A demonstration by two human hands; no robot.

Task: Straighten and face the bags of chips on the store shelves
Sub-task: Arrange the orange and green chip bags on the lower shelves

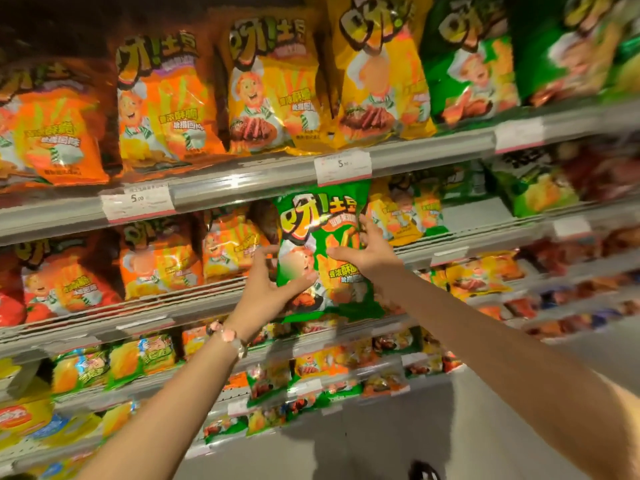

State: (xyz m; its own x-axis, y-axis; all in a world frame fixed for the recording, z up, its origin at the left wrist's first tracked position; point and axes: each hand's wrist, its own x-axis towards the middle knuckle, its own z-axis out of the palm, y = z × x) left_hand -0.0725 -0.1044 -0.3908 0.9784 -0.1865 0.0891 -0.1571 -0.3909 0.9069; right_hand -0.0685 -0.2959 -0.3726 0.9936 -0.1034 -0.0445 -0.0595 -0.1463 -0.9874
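Green chip bag [325, 251] held upright in front of the second shelf [242, 188], below the price tag. Left hand [266, 289] pinches its left edge, right hand [363, 251] grips its right side, fingers curled. Likely light, puffy, slippery, crushable; best held by the edges.

Green chip bag [325, 251] (between hands [311, 271])

green chip bag [322, 244]: glossy plastic film | shelf rail [263, 183]: smooth grey metal
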